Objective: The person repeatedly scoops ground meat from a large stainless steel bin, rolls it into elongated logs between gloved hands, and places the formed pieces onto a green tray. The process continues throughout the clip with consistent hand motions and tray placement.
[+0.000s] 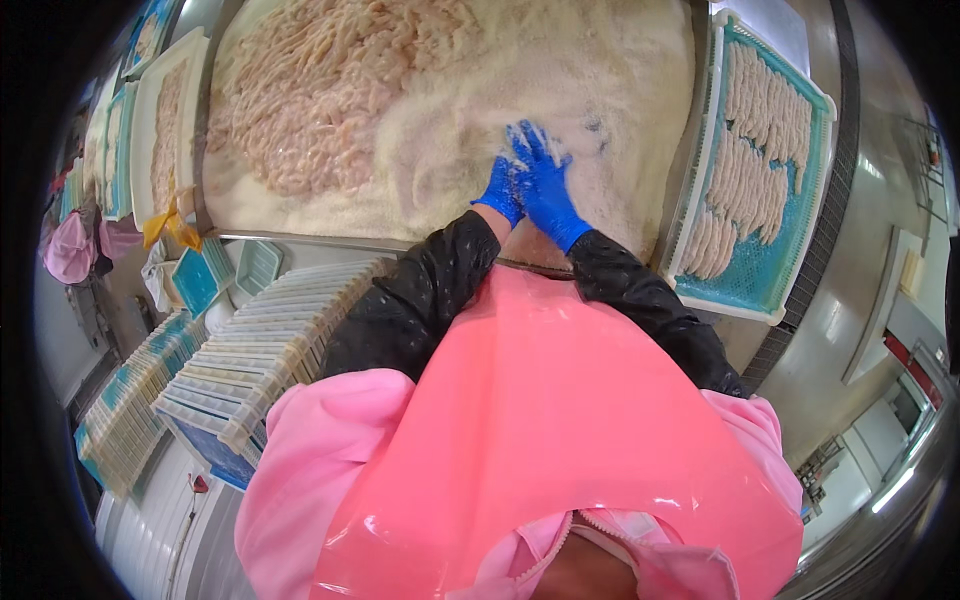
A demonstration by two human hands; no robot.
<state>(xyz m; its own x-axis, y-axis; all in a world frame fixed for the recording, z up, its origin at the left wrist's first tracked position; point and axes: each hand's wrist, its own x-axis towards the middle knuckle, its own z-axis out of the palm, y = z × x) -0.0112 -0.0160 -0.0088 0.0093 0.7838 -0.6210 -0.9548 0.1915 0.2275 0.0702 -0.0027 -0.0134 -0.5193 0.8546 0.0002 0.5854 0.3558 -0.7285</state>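
My left hand (502, 187) and my right hand (544, 180), both in blue gloves dusted with crumbs, meet over a worktable spread with pale breading crumbs (637, 97). The right hand lies partly over the left, palms down, on the crumbs. Whether anything is under or between them is hidden. To the left on the same table lies a heap of raw, pinkish meat strips (322, 97). On the right, a white-rimmed tray (802, 277) with a teal mesh bottom holds rows of coated strips (750, 180).
A white tub (142, 127) of raw meat stands beyond the table's left edge. Below it are small teal baskets (202, 277) and tall stacks of white trays (247, 352). A person in pink (71, 247) is at the far left. Floor grating (825, 195) runs beside the right tray.
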